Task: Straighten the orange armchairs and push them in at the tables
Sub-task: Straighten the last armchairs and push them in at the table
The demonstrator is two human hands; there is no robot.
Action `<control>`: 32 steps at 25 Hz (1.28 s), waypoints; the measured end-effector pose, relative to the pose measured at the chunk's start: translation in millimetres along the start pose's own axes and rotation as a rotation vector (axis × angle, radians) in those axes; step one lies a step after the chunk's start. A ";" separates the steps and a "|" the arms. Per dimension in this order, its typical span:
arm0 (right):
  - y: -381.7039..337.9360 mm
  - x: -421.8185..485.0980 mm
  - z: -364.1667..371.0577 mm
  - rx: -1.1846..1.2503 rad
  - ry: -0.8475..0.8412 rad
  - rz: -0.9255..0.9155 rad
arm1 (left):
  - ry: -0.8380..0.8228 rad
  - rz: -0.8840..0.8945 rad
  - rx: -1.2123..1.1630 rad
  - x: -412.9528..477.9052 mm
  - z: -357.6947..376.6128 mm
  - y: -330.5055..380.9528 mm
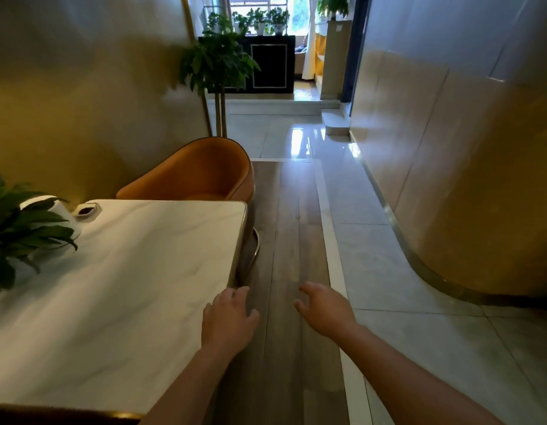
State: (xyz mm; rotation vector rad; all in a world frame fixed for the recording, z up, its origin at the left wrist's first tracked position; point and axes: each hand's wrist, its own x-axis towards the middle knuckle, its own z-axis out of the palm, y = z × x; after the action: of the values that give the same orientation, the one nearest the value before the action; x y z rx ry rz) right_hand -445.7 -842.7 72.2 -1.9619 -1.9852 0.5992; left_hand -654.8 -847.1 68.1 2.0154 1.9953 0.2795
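An orange armchair stands at the far end of a white marble table, its seat tucked partly under the tabletop. My left hand hovers by the table's right edge with relaxed fingers and holds nothing. My right hand reaches out over the wooden floor, fingers loosely spread, also empty. Both hands are well short of the far armchair. A dark orange rim shows at the bottom left edge of the view, just below the table's near edge.
A leafy pot plant and a small white ashtray sit on the table's left side. A tall potted tree stands behind the armchair. To the right run a wooden aisle, grey tiles and a curved wall.
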 end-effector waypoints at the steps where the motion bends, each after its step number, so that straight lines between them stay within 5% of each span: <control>1: 10.8 21.4 -11.1 -0.004 -0.016 -0.024 | 0.010 -0.026 0.002 16.6 3.7 14.1; 9: 83.7 185.1 -73.7 -0.030 -0.121 -0.128 | 0.006 -0.143 0.026 166.1 21.5 104.4; 24: 82.0 580.5 -116.0 -0.088 -0.211 -0.195 | 0.038 -0.260 -0.068 537.3 10.4 113.5; 32: 87.6 800.7 -119.3 -0.123 -0.352 -0.375 | 0.116 -0.468 -0.077 708.4 24.7 115.0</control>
State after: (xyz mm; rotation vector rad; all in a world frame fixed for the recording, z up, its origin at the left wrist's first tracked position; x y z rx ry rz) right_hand -338.7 -35.5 65.5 -1.5600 -2.5759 0.7800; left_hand -523.1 -141.8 37.3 1.4579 2.4096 0.3646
